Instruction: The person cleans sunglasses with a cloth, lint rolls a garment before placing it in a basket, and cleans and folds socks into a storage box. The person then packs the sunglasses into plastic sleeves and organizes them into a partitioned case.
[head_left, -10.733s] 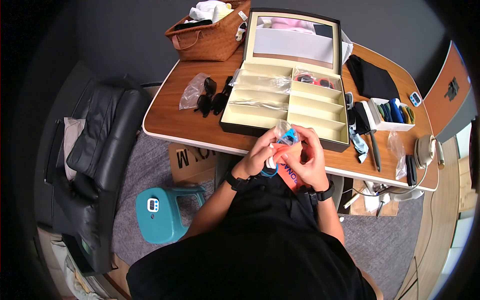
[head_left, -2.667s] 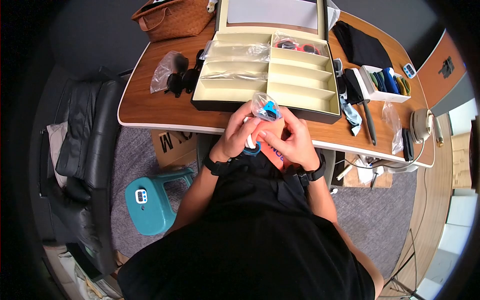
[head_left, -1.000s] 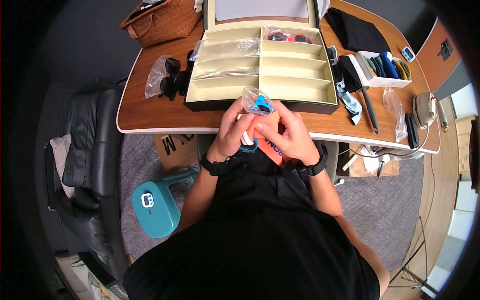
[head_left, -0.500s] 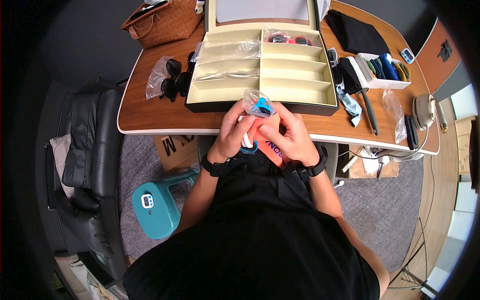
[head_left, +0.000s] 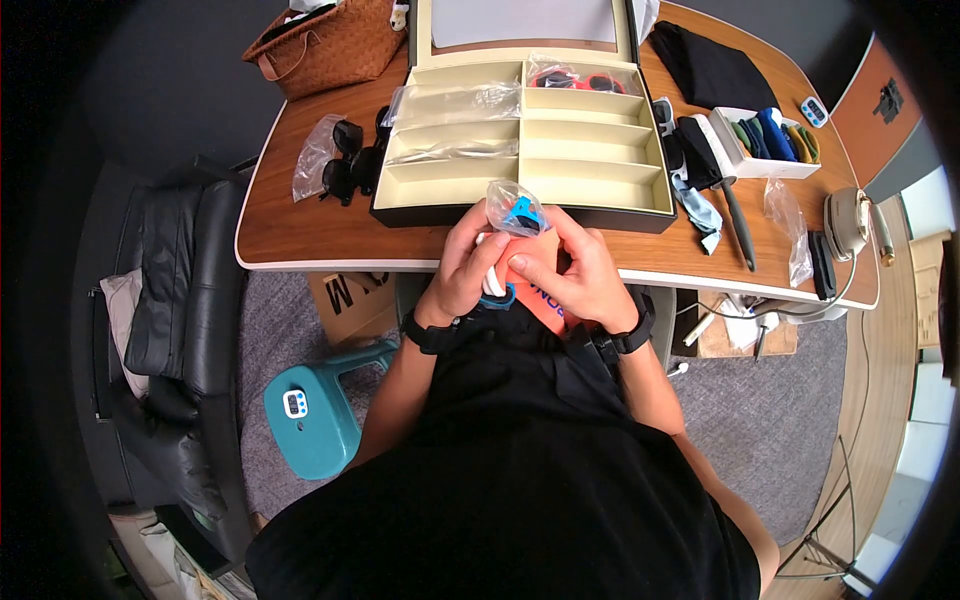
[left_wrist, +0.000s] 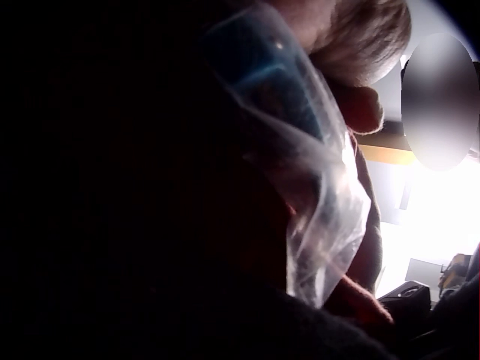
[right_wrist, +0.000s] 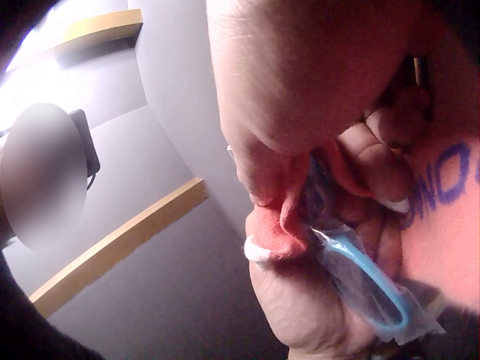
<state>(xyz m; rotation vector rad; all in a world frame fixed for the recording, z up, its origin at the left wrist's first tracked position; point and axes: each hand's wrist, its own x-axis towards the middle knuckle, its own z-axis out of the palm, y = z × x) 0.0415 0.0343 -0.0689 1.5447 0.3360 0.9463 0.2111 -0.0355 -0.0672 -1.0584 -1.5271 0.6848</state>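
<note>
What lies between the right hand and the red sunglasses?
In the head view, the case's black front wall and bare compartments behind it lie between the right hand and the red sunglasses.

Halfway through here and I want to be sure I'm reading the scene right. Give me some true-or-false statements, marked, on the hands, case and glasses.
1. The left hand and right hand both grip the coral cloth. True.
2. The blue glasses between the hands are unwrapped. False: they are in a clear bag.
3. The compartment case is closed. False: its lid stands open.
4. Red-framed sunglasses lie in the case's back right compartment. True.
5. Black sunglasses lie inside the case. False: they lie on the table, left of it.
</note>
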